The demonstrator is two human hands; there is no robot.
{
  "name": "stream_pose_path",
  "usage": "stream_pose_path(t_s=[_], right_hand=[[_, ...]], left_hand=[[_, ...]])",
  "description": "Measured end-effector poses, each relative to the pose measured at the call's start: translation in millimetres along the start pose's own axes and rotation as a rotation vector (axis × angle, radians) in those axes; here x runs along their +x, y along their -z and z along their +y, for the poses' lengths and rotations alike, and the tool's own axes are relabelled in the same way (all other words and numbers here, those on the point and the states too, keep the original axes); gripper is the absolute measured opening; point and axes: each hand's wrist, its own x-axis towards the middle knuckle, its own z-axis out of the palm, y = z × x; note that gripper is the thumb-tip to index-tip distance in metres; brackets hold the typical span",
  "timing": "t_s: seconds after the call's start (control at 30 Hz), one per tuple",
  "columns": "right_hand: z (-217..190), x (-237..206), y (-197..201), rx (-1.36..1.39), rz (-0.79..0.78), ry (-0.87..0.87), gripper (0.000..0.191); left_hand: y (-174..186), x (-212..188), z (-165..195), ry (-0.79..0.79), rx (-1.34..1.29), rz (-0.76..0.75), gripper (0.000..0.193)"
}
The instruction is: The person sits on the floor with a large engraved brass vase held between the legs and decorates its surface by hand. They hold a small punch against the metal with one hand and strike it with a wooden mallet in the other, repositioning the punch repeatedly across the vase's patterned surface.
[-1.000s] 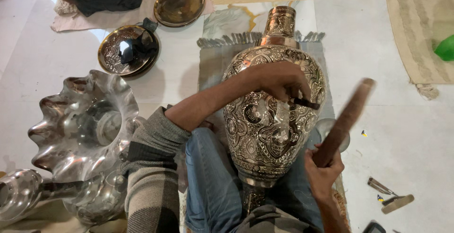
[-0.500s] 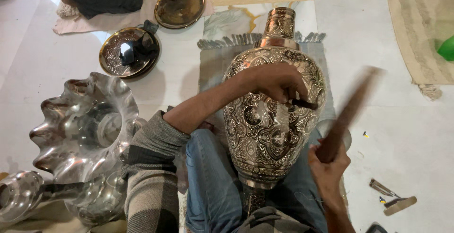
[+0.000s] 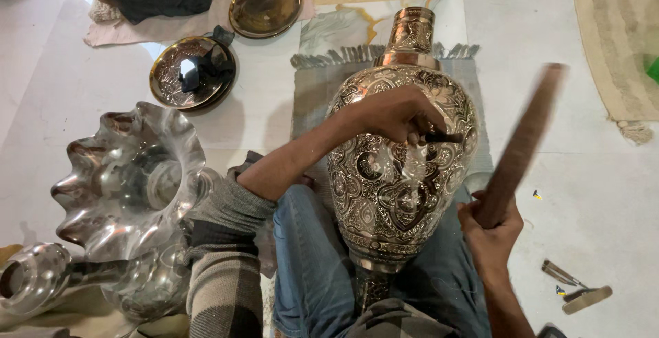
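Fingers (image 3: 412, 115) of left hand (image 3: 391, 113) clenched on one dark chisel (image 3: 443, 137) against one engraved vase (image 3: 401, 173); right hand (image 3: 491, 231) gripping one wooden mallet (image 3: 522, 146). Two brass plates (image 3: 266, 5).

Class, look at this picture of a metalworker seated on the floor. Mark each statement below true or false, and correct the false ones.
1. The left hand holds a small dark tool against the engraved vase. True.
2. The right hand grips a wooden stick raised beside the vase. True.
3. The vase stands upright on a table. False: it lies tilted across the person's lap.
4. A wavy-rimmed silver bowl sits on the person's left. True.
5. Both round brass plates are bare. False: the nearer plate has dark objects on it; the farther plate is bare.
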Motion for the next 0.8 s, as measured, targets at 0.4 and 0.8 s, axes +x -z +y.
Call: stream_pose_path(t_s=[0.4, 0.8], right_hand=[[-13, 31, 26, -0.065, -0.165, 0.133, 0.031], [-27, 54, 28, -0.244, -0.233, 0.137, 0.033]], left_hand=[[-3, -7, -3, -0.006, -0.004, 0.140, 0.049], [-10, -18, -2, 0.067, -0.037, 0.251, 0.053]])
